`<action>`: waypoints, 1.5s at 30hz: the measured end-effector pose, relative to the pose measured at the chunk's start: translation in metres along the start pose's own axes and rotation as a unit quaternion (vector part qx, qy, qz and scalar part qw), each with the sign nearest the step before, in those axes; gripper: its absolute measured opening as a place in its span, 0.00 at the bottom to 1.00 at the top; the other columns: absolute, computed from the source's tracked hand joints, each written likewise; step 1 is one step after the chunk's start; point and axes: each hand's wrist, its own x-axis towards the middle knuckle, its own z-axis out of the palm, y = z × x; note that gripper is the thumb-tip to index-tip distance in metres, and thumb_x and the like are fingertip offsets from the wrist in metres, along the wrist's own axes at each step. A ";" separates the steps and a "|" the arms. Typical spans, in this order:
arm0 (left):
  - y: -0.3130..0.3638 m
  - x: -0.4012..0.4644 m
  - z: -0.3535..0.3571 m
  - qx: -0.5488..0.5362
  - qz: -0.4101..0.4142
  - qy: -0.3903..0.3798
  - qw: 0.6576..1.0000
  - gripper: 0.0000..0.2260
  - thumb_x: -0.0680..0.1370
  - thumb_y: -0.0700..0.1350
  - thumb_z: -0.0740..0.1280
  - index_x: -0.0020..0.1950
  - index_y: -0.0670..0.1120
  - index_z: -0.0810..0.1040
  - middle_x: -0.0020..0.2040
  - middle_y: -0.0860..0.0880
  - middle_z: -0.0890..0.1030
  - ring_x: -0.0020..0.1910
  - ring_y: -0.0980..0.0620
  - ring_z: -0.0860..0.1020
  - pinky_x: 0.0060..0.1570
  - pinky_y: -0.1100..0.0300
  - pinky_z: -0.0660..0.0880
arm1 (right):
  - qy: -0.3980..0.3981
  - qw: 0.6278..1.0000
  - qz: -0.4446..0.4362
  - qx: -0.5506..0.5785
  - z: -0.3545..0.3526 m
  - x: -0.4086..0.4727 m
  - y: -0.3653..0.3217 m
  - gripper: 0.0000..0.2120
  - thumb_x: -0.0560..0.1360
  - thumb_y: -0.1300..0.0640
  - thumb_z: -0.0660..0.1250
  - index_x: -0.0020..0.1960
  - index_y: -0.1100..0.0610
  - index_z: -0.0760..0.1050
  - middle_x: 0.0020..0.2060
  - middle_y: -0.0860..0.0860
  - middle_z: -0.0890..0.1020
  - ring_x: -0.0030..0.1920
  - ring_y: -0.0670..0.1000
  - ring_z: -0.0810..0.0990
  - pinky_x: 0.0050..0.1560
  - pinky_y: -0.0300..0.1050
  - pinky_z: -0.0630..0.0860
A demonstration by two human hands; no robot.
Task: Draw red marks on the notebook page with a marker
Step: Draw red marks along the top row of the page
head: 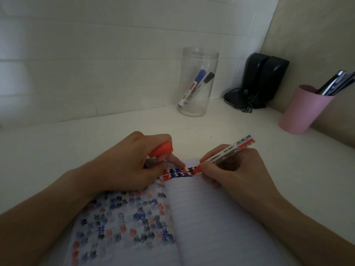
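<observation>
An open lined notebook [207, 217] lies on the white desk in front of me. Its left page is covered with faded red, blue and black marks; the right page has two short rows of such marks along its top edge. My right hand [236, 169] grips a red marker [230, 150], whose tip touches the top of the right page at the end of the rows. My left hand [124, 164] rests on the notebook's upper left corner and holds the marker's red cap [161, 149], one finger pressing the page.
A clear plastic jar [197, 81] with a blue and a black marker stands at the back by the wall. Two black speakers [263, 79] with cables sit in the corner. A pink cup [305, 108] full of pens stands at the right.
</observation>
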 end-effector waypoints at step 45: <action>0.002 0.000 0.000 -0.086 -0.094 0.136 0.982 0.17 0.84 0.46 0.52 0.43 0.49 0.78 0.45 0.50 0.86 0.46 0.51 0.83 0.47 0.67 0.74 | 0.053 0.966 -0.013 0.252 -0.010 0.009 0.003 0.06 0.72 0.63 0.74 0.48 0.62 0.81 0.30 0.54 0.80 0.32 0.51 0.76 0.36 0.47 0.76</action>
